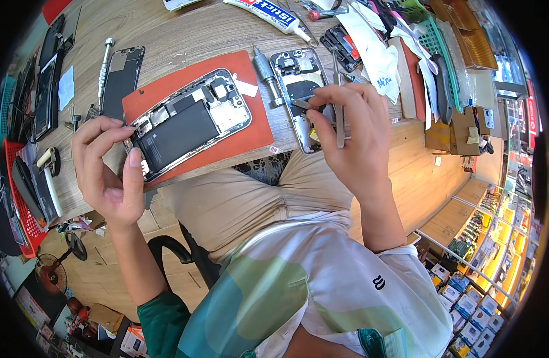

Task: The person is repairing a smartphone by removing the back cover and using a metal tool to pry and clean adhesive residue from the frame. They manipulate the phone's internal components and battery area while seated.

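My left hand [107,173] grips the lower left end of an opened phone [179,134] lying tilted on an orange mat [256,119], its battery and inner parts exposed. My right hand [358,137] holds metal tweezers [339,134] and has a small flat grey piece [301,104] at its thumb and forefinger, over a second opened phone [301,80] at the mat's right. A grey screwdriver [265,74] lies between the phones. A dark phone panel [124,74] and a silver screwdriver [105,62] lie behind the first phone.
A white tube [262,15], black-and-red parts [340,45], papers [379,71] and trays [453,36] crowd the desk's back and right. A red basket [27,197] and devices [48,89] sit left. My legs are below the desk's front edge; a fan [50,268] stands lower left.
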The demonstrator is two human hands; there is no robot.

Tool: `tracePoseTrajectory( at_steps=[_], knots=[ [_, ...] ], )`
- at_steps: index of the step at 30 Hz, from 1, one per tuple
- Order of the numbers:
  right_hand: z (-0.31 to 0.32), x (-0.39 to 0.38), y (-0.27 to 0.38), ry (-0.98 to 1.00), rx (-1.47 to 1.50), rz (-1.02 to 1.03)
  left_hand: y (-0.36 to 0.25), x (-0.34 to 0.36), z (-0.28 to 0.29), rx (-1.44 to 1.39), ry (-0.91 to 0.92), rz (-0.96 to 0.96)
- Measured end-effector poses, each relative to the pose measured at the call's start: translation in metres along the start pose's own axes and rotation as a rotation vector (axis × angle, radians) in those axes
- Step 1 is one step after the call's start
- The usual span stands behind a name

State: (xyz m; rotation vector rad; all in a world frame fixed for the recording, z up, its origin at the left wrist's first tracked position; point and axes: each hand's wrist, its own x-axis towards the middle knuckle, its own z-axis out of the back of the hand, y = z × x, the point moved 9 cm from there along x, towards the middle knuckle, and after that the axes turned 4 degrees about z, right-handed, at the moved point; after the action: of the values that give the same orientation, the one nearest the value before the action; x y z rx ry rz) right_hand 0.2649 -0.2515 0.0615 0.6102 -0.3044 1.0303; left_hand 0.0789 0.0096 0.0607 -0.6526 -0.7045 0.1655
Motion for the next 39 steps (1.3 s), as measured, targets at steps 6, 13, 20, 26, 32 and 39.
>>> tracePoseTrajectory(
  at_steps=[6,13,20,26,32,39],
  knots=[
    [0.011,-0.013,-0.03,-0.057,0.413,-0.385,0.001,0.0,0.0,0.002,-0.002,0.008],
    [0.019,-0.032,-0.035,0.017,0.36,-0.471,0.001,0.0,-0.001,0.007,-0.008,0.019],
    [0.024,-0.025,-0.024,-0.025,0.109,-0.282,0.0,-0.001,0.002,0.013,-0.027,0.02],
    [0.03,-0.022,-0.02,-0.138,0.498,-0.325,-0.004,0.002,0.002,0.042,0.002,-0.02],
    [0.054,0.004,-0.005,-0.161,0.623,-0.167,-0.006,0.001,0.006,0.022,-0.037,-0.074],
    [0.072,0.034,-0.001,-0.163,0.481,0.075,-0.011,0.005,0.001,-0.002,0.042,-0.094]
  ],
)
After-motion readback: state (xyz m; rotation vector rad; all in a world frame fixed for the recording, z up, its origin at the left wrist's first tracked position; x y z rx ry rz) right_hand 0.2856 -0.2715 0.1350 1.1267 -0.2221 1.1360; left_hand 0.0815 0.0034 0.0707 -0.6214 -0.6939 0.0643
